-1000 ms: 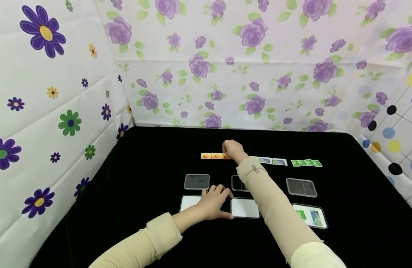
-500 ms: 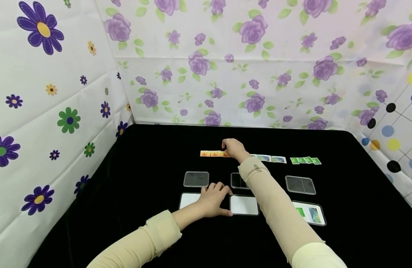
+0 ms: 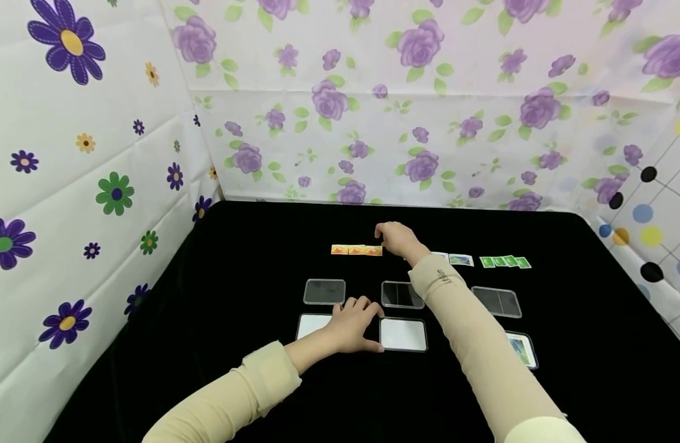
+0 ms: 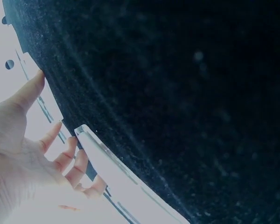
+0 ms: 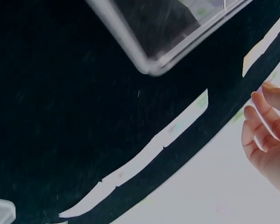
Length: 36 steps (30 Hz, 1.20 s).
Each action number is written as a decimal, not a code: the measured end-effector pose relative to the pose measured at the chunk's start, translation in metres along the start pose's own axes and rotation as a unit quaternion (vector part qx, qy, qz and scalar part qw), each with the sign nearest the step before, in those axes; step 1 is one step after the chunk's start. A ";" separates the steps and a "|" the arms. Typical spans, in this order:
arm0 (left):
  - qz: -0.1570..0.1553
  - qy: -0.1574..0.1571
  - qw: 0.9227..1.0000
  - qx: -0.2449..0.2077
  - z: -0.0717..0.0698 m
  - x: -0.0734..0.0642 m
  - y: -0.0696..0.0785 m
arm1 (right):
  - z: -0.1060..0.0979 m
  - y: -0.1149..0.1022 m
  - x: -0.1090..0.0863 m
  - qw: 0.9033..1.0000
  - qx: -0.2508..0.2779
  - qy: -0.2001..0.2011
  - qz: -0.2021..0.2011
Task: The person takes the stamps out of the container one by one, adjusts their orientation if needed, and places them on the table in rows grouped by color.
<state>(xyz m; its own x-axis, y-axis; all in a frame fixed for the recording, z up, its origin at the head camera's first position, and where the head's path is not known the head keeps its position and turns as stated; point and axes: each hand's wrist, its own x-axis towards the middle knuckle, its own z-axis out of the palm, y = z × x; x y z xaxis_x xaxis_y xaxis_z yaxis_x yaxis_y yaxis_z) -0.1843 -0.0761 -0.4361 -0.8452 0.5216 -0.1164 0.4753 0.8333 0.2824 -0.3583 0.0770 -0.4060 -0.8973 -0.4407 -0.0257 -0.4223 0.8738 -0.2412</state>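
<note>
My left hand (image 3: 351, 329) lies with fingers spread between two clear-framed white panels, the left one (image 3: 312, 326) partly under it. Its thumb and a fingertip are right at the left edge of the middle white panel (image 3: 403, 335). Farther back, my right hand (image 3: 396, 239) hovers just beyond the card row, fingers loosely bent. In the right wrist view its thumb tip (image 5: 267, 85) is close to the index finger, and no card shows there. Orange cards (image 3: 356, 250) lie left of it. Landscape cards (image 3: 460, 260) lie to its right, partly hidden by the hand and sleeve.
Several overlapping green cards (image 3: 505, 262) end the row at the right. Three clear lids stand across the middle: left lid (image 3: 324, 291), middle lid (image 3: 398, 295), right lid (image 3: 497, 301). A framed panel with a landscape card (image 3: 524, 349) is partly behind the right sleeve. Black cloth (image 3: 235, 295) covers the table.
My right hand has shifted right, off the orange cards, so the third one shows fully. Its forearm now covers more of the landscape cards and right panel. The left hand stays put.
</note>
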 end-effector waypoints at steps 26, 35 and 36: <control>-0.003 -0.011 1.000 -0.002 -0.005 -0.002 0.004 | -0.016 0.013 -0.035 0.997 -0.059 -0.015 -0.051; -0.005 -0.012 1.000 -0.003 -0.006 0.000 0.005 | -0.012 0.022 -0.048 0.997 -0.043 0.001 -0.061; -0.004 -0.013 1.000 -0.002 -0.006 0.000 0.005 | -0.012 0.022 -0.050 0.997 -0.039 -0.001 -0.059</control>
<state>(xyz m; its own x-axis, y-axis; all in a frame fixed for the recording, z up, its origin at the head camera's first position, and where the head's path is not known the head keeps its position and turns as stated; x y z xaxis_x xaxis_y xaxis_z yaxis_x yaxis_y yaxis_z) -0.1831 -0.0726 -0.4293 -0.8428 0.5189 -0.1427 0.4670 0.8370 0.2854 -0.3241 0.1212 -0.3984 -0.8401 -0.5424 -0.0043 -0.5343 0.8289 -0.1655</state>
